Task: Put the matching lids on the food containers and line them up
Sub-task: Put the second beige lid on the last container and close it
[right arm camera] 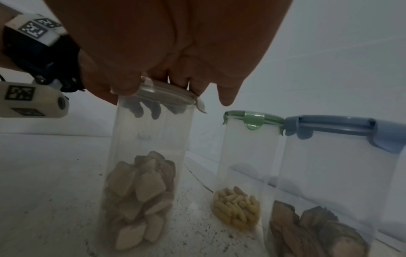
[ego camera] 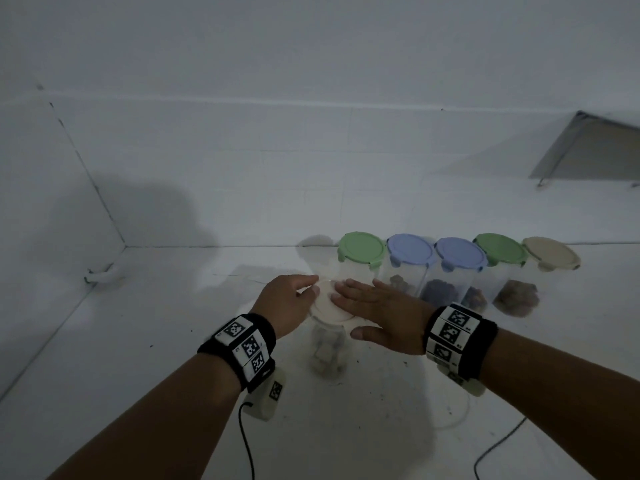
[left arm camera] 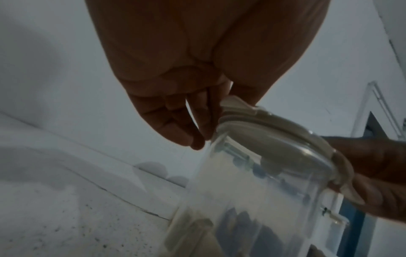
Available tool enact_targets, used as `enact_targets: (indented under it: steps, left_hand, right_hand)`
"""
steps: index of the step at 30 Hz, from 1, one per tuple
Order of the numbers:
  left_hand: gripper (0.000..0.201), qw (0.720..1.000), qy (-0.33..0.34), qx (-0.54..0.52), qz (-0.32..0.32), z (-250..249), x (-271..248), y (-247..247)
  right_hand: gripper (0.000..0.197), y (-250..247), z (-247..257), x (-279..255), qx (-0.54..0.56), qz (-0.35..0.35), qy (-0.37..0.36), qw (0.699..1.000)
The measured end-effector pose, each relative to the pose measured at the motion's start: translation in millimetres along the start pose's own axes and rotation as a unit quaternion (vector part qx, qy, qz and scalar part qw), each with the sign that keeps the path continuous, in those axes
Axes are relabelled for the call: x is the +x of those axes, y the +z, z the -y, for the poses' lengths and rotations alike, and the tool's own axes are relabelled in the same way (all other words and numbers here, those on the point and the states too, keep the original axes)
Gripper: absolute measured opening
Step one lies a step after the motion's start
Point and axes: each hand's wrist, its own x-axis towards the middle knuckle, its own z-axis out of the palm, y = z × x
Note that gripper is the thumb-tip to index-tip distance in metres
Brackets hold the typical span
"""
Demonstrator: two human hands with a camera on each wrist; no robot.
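Pressing a cream lid (ego camera: 327, 303) onto a clear container (ego camera: 327, 351) with both hands.
The right hand (ego camera: 379, 311) lies flat on the lid, fingers straight; the left hand (ego camera: 285, 301) pinches a tab at the lid's left rim. Just beyond the hands, five lidded containers (ego camera: 457, 268) stand in a row on the desk (ego camera: 138, 341).

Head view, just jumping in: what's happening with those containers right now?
A person is closing the last container, which stands in front of the row. The right hand lies flat on its beige lid, pressing down, while the left hand works the lid's edge with curled fingers. Behind, five lidded containers stand lined up along the wall: green, blue, blue, green and beige. The front one still has to join the row.
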Motion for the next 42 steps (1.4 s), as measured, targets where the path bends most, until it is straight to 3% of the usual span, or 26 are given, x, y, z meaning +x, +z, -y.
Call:
enact_targets:
  steps: [4,7,9,12,18,23,27,31,37,39,42]
  left_hand:
    - [0.034,1.0,0.004,-0.028,0.015,1,2,-1]
    - [0.032,0.993,-0.03,-0.111,0.009,1,-3,1]
    - [0.034,0.992,-0.022,-0.125,-0.002,4,-8,2]
    - [0.035,0.99,0.003,-0.139,-0.009,8,-14,2]
    - [0.062,0.995,0.038,-0.062,0.067,9,-20,3]
    - [0.059,0.992,0.019,-0.092,0.079,12,-28,8]
    - [0.044,0.988,0.001,-0.147,0.048,16,-29,16]
    - [0.039,0.994,0.02,-0.108,-0.02,12,-21,19]
    - [0.044,0.998,0.048,-0.016,-0.035,7,-32,25]
    - [0.046,0.998,0.049,-0.002,-0.028,8,-30,24]
    - [0.047,0.999,0.036,0.01,0.008,11,-22,18]
  right_hand:
    - [0.077,2,-4,-1,0.082,-0.024,-0.018,0.996]
    - [0.087,4,0,-2,0.033,-0.048,-0.012,0.998]
    - [0.08,10,7,-4,-0.027,-0.123,-0.018,0.992]
    - [0.06,24,12,-7,-0.032,-0.225,-0.053,0.972]
    - [0.053,29,1,-12,-0.03,-0.23,-0.087,0.969]
    - [0.054,47,6,-8,-0.07,-0.257,-0.069,0.961]
    - [0.05,55,8,-3,-0.025,-0.302,-0.057,0.951]
    - [0.045,60,15,-3,0.005,-0.348,-0.031,0.937]
    - [0.048,58,17,-7,0.068,-0.335,-0.018,0.94]
    - [0.055,46,16,-16,0.118,-0.278,-0.03,0.953]
    - [0.048,24,5,-19,0.178,-0.194,-0.024,0.964]
